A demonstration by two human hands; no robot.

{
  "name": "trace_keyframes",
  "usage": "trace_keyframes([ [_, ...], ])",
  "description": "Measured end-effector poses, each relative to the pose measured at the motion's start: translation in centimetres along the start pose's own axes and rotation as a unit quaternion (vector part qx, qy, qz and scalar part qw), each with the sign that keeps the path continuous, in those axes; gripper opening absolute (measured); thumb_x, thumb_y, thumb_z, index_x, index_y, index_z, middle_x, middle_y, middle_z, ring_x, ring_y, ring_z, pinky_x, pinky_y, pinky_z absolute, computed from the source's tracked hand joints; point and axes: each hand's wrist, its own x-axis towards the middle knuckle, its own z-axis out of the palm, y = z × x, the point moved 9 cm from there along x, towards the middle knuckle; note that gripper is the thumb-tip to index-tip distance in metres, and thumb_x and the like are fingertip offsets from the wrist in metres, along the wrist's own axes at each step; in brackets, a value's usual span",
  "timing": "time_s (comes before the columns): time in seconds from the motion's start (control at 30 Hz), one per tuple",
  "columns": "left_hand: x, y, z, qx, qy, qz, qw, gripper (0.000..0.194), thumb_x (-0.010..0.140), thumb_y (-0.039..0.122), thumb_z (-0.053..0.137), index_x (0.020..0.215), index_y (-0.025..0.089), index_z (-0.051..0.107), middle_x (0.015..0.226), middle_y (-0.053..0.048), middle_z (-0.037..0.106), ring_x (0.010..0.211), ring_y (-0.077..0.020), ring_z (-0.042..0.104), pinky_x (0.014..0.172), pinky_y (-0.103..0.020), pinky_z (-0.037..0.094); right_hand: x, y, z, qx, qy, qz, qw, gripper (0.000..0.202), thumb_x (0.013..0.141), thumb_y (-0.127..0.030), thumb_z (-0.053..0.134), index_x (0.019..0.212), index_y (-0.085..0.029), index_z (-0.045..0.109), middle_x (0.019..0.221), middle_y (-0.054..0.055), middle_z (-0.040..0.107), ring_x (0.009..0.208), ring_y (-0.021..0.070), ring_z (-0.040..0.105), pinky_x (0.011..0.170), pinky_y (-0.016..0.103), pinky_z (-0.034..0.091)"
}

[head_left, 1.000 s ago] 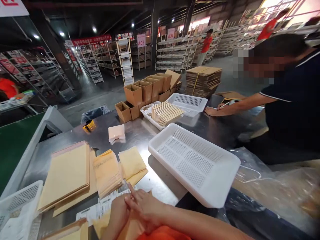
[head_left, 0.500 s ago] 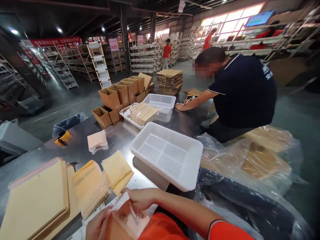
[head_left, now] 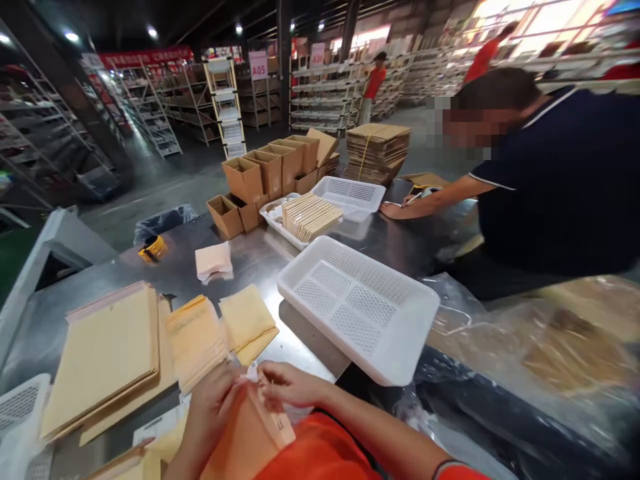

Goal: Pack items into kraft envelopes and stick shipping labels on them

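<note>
Both my hands are close to my body at the near table edge, holding a tan padded envelope (head_left: 237,437). My left hand (head_left: 215,390) pinches its upper left side. My right hand (head_left: 290,385) has curled fingers on the upper right side, where a whitish plastic piece (head_left: 253,372) shows between the hands. A printed strip faces up on the envelope's right side. How much of the plastic lies inside is hidden. Just beyond my hands are a small stack of yellow envelopes (head_left: 249,319) and a thicker envelope stack (head_left: 196,340).
A large envelope stack (head_left: 107,353) lies left. A white perforated basket (head_left: 357,300) stands right of centre. Further back are a pink-white packet (head_left: 213,261), a yellow tape roll (head_left: 153,249), open cartons (head_left: 243,180) and flat cardboard (head_left: 379,153). A co-worker (head_left: 560,180) leans over the table's right side.
My hands have come closer together at the envelope's top. The clear plastic packet, earlier spread over the envelope, now shows only as a small whitish piece and edge. My view has turned left.
</note>
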Motion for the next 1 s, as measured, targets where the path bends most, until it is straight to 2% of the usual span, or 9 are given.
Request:
trace_keyframes([
  [0.1, -0.5, -0.6, -2.0, -0.012, 0.048, -0.055, 0.997, 0.023, 0.090, 0.031, 0.054, 0.091, 0.024, 0.075, 0.086, -0.004, 0.078, 0.077, -0.0142, 0.073, 0.069, -0.019, 0.058, 0.1, 0.5, -0.5, 0.223, 0.003, 0.044, 0.974, 0.048, 0.074, -0.056, 0.069, 0.103, -0.018, 0.068, 0.088, 0.003, 0.064, 0.070, 0.0122, 0.056, 0.069, 0.028, 0.048],
  [0.27, -0.9, 1.3, -1.0, -0.012, 0.081, -0.060, 0.995, 0.024, 0.090, 0.029, 0.053, 0.093, 0.023, 0.075, 0.084, -0.004, 0.078, 0.074, -0.0141, 0.073, 0.067, -0.020, 0.057, 0.5, 2.3, -0.6, 0.262, 0.088, 0.083, 0.958, 0.041, 0.053, -0.048, 0.086, 0.068, -0.016, 0.067, 0.061, -0.004, 0.058, 0.056, 0.0088, 0.051, 0.056, 0.023, 0.041],
  [0.43, -1.3, 0.5, -1.3, -0.029, 0.100, -0.096, 0.990, 0.024, 0.090, 0.030, 0.053, 0.087, 0.022, 0.075, 0.082, -0.003, 0.078, 0.075, -0.0143, 0.073, 0.067, -0.020, 0.057, -0.1, 0.6, -0.4, 0.236, -0.011, 0.092, 0.967, 0.040, 0.067, -0.052, 0.077, 0.087, -0.017, 0.074, 0.070, -0.001, 0.065, 0.061, 0.0102, 0.054, 0.062, 0.024, 0.043],
  [0.5, -1.5, 0.2, -1.7, -0.036, 0.108, -0.100, 0.989, 0.024, 0.090, 0.031, 0.053, 0.084, 0.021, 0.074, 0.080, -0.003, 0.078, 0.074, -0.0139, 0.073, 0.066, -0.019, 0.057, -0.2, 0.4, -0.4, 0.234, -0.023, 0.092, 0.968, 0.038, 0.069, -0.050, 0.076, 0.088, -0.017, 0.075, 0.073, 0.000, 0.067, 0.063, 0.0109, 0.055, 0.063, 0.025, 0.043],
  [0.6, -1.2, 1.4, -1.1, -0.003, 0.088, -0.062, 0.994, 0.025, 0.091, 0.031, 0.051, 0.083, 0.021, 0.072, 0.080, -0.003, 0.077, 0.075, -0.0141, 0.072, 0.067, -0.021, 0.057, 0.1, 1.8, 0.3, 0.257, 0.030, 0.107, 0.960, 0.032, 0.059, -0.042, 0.082, 0.073, -0.017, 0.071, 0.063, -0.002, 0.064, 0.056, 0.0109, 0.054, 0.061, 0.026, 0.043],
  [0.7, -0.5, 3.4, 0.9, 0.057, 0.029, -0.015, 0.998, 0.027, 0.093, 0.031, 0.046, 0.084, 0.021, 0.070, 0.080, -0.003, 0.076, 0.073, -0.0160, 0.071, 0.064, -0.025, 0.056, 0.6, 3.7, 1.9, 0.242, 0.098, 0.110, 0.959, 0.032, 0.052, -0.036, 0.083, 0.060, -0.018, 0.058, 0.054, -0.006, 0.054, 0.050, 0.0090, 0.046, 0.052, 0.024, 0.036],
  [0.8, 0.0, 4.2, 1.9, 0.111, -0.022, 0.013, 0.994, 0.031, 0.094, 0.032, 0.043, 0.081, 0.021, 0.069, 0.076, -0.003, 0.074, 0.069, -0.0178, 0.068, 0.058, -0.028, 0.052, 0.7, 3.9, 1.6, 0.178, 0.187, 0.080, 0.963, 0.031, 0.055, -0.033, 0.078, 0.058, -0.019, 0.050, 0.055, -0.008, 0.044, 0.053, 0.0082, 0.038, 0.052, 0.023, 0.030],
  [0.9, -0.2, 2.9, -0.4, 0.114, 0.025, -0.024, 0.993, 0.027, 0.093, 0.030, 0.046, 0.082, 0.021, 0.068, 0.079, -0.002, 0.074, 0.073, -0.0156, 0.068, 0.064, -0.025, 0.050, 0.6, 2.7, -0.2, 0.118, 0.223, 0.065, 0.966, 0.024, 0.065, -0.036, 0.072, 0.060, -0.018, 0.055, 0.058, -0.006, 0.045, 0.057, 0.0098, 0.039, 0.054, 0.024, 0.031],
  [1.0, -1.5, 0.5, -3.9, 0.101, 0.132, -0.115, 0.979, 0.028, 0.091, 0.030, 0.051, 0.070, 0.019, 0.064, 0.064, 0.001, 0.067, 0.062, -0.0116, 0.063, 0.057, -0.021, 0.045, 0.8, 1.0, -1.7, 0.063, 0.165, 0.054, 0.983, 0.028, 0.074, -0.042, 0.066, 0.060, -0.017, 0.061, 0.061, -0.003, 0.050, 0.059, 0.0112, 0.043, 0.056, 0.025, 0.033],
])
